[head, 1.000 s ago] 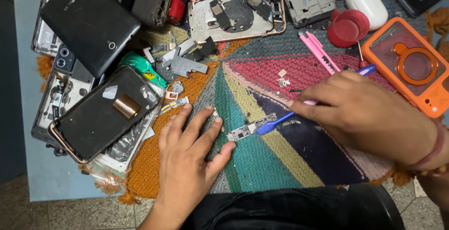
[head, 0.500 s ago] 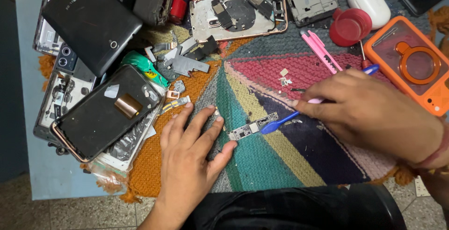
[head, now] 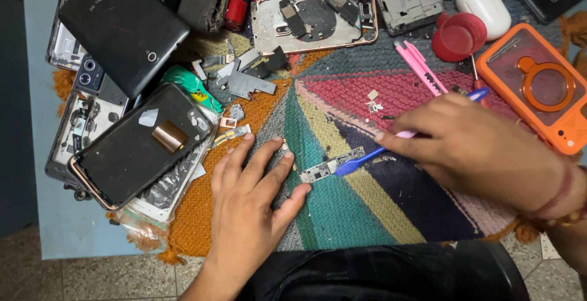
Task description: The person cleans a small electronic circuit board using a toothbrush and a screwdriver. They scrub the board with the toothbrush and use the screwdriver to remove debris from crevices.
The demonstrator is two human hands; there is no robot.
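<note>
We see board [head: 330,167] mid-mat [head: 367,215], long axis running 8-to-2 o'clock. Left hand [head: 254,200] flat, released, fingertips touching board's 8 o'clock end. Right hand [head: 483,148] clenched on tool [head: 361,161], blue tip meeting board's 2 o'clock end.

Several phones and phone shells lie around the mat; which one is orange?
The phone case at the right edge of the mat, beyond the right hand. It is bright orange with a ring on its back; the others are black, grey or silver.
</note>
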